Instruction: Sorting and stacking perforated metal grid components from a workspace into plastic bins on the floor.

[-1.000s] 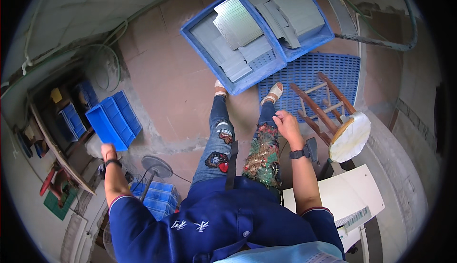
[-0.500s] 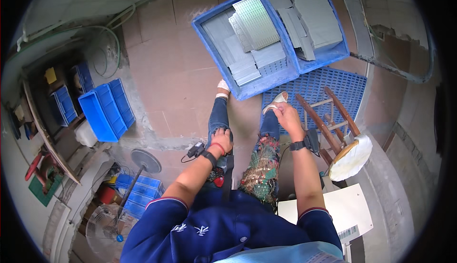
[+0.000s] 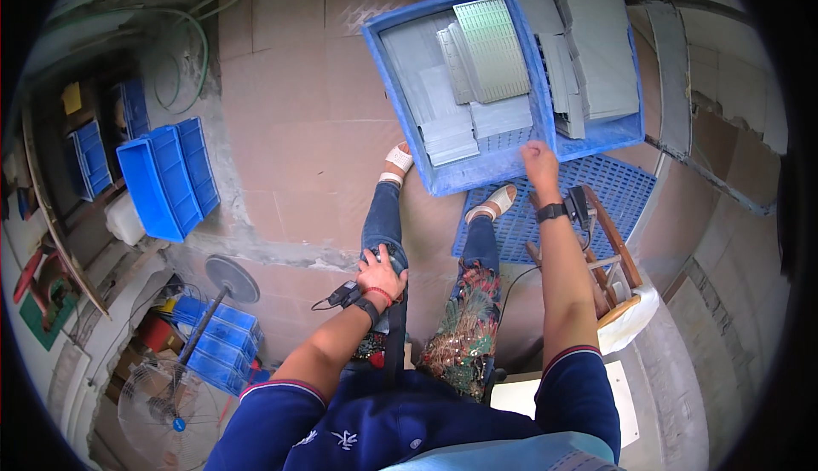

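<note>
My left hand (image 3: 383, 275) lies on my left knee with its fingers spread, holding nothing. My right hand (image 3: 540, 166) is at the near right corner of a blue plastic crate (image 3: 464, 181), its fingers curled over the rim. Stacks of thin grey plates fill much of this crate, and a shiny perforated metal plate (image 3: 494, 49) lies on top of them. Close against its right side stands a second blue crate (image 3: 618, 128), holding taller stacks of flat grey sheets (image 3: 601, 53). My fingertips are partly hidden at the rim.
Beneath the right crate's near edge lies a blue slatted mat (image 3: 588, 185). A wooden stool (image 3: 615, 232) with a white-covered seat stands beside my right arm. To the left are more blue crates (image 3: 166, 185), a round grey base on a pole (image 3: 232, 279) and a wire-caged fan (image 3: 162, 416).
My right hand has moved forward from near my right foot to the crate's rim. My left hand stays on the knee. The whole view has shifted a little.
</note>
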The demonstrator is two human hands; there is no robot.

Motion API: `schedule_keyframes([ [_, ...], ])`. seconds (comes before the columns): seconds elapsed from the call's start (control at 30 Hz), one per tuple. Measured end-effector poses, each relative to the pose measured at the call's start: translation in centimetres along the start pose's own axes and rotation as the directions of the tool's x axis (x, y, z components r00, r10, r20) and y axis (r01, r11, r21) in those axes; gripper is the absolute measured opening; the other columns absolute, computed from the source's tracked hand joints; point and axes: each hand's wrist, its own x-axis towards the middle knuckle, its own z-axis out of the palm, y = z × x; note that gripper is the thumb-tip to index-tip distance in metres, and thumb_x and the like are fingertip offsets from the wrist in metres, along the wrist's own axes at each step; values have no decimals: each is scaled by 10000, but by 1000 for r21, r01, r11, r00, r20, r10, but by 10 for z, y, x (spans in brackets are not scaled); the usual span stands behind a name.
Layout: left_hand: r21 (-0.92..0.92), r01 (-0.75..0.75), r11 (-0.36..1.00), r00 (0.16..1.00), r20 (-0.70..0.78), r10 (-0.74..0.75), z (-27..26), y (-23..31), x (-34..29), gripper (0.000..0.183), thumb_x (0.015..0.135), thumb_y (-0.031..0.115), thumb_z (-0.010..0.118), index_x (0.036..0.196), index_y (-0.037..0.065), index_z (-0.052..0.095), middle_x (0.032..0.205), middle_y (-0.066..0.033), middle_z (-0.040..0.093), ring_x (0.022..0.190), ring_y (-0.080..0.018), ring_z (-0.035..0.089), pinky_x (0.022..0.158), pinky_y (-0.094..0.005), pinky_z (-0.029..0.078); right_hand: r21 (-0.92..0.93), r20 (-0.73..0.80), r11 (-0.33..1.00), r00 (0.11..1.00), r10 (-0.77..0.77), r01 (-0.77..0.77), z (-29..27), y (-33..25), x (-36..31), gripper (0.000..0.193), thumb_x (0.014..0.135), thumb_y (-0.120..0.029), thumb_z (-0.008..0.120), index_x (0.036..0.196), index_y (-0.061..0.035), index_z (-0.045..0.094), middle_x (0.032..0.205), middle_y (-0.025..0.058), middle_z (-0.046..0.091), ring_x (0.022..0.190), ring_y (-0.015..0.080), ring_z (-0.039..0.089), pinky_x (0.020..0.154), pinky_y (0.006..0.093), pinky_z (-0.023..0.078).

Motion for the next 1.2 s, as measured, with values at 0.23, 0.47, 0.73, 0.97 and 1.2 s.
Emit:
schedule_keyframes([
  [0.23, 34, -16, 999, 998, -66, 18, 3, -1, 4, 850, 703, 481, 630, 1366, 78, 281, 1329, -252, 337, 1139, -410, 421, 883, -474, 425, -267, -244, 958, 969, 36, -103, -2, 19, 79, 584, 737, -382, 687, 1106, 38, 519, 1034, 239, 564, 1001, 372, 529, 847, 415, 435],
  [0.47, 13, -26, 1000, 996, -80, 27, -1, -4, 5, 836, 705, 473, 625, 1360, 72, 294, 1316, -267, 349, 1152, -414, 407, 902, -475, 402, -492, -362, 842, 932, 35, -223, -6, -3, 141, 706, 688, -458, 713, 1122, 57, 499, 1054, 262, 553, 997, 386, 535, 850, 422, 440],
  [0.73, 22, -19, 1000, 997, -80, 20, 10, -1, 8, 829, 701, 477, 632, 1347, 74, 303, 1316, -269, 345, 1165, -414, 390, 893, -483, 393, -437, -251, 887, 967, 38, -149, -16, 19, 161, 668, 700, -474, 694, 1132, 7, 526, 1014, 231, 607, 983, 371, 573, 818, 439, 463],
  [0.97, 45, 4, 999, 997, -80, 0, 10, 0, 9, 837, 689, 472, 644, 1345, 78, 306, 1318, -268, 345, 1164, -414, 387, 889, -481, 391, -583, -380, 799, 918, -110, -146, -3, -18, 140, 621, 704, -427, 697, 1138, -22, 518, 1073, 188, 567, 1022, 369, 523, 841, 463, 417],
  [1.2, 48, -5, 999, 995, -99, 10, 8, 0, 12, 836, 685, 469, 648, 1339, 70, 313, 1307, -262, 352, 1144, -416, 393, 890, -486, 388, -437, -181, 863, 915, -360, 253, 93, -86, 100, 711, 663, -353, 746, 1183, 10, 425, 1213, 201, 439, 1113, 363, 411, 911, 477, 337],
])
